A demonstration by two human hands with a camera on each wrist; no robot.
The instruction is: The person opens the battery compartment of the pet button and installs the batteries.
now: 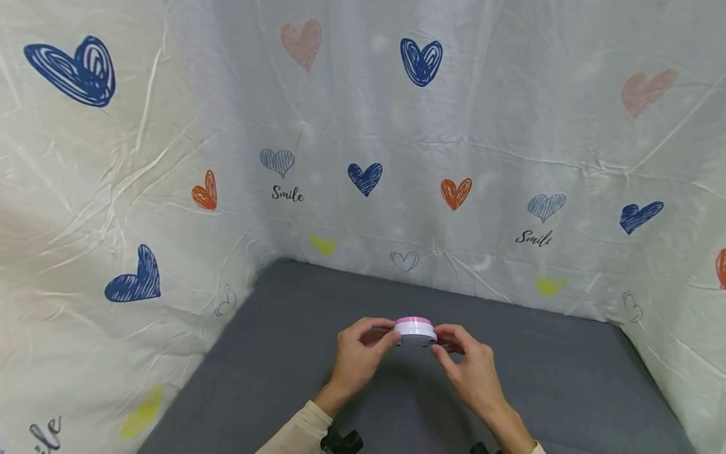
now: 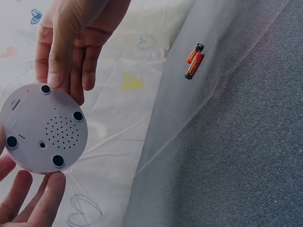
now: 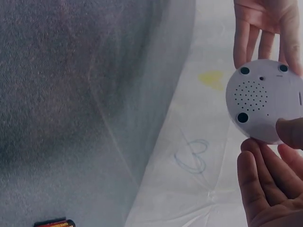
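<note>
Both hands hold a round sound button (image 1: 414, 328) above the grey table, its pink top upward and its white body below. At its left edge, my left hand (image 1: 358, 353) pinches it between thumb and fingers. My right hand (image 1: 472, 369) grips the opposite edge, with the thumb low on the rim. The left wrist view shows the underside of the button (image 2: 45, 128), with a patch of small speaker holes, several round dark feet and a small screw hole. The same underside of the button (image 3: 260, 101) appears in the right wrist view, partly covered by a thumb.
Two red-and-black batteries (image 2: 194, 61) lie on the table in the left wrist view; one battery (image 3: 54, 223) shows at the bottom edge of the right wrist view. A white curtain printed with hearts (image 1: 363, 113) surrounds the grey tabletop (image 1: 306, 302) at the back and sides.
</note>
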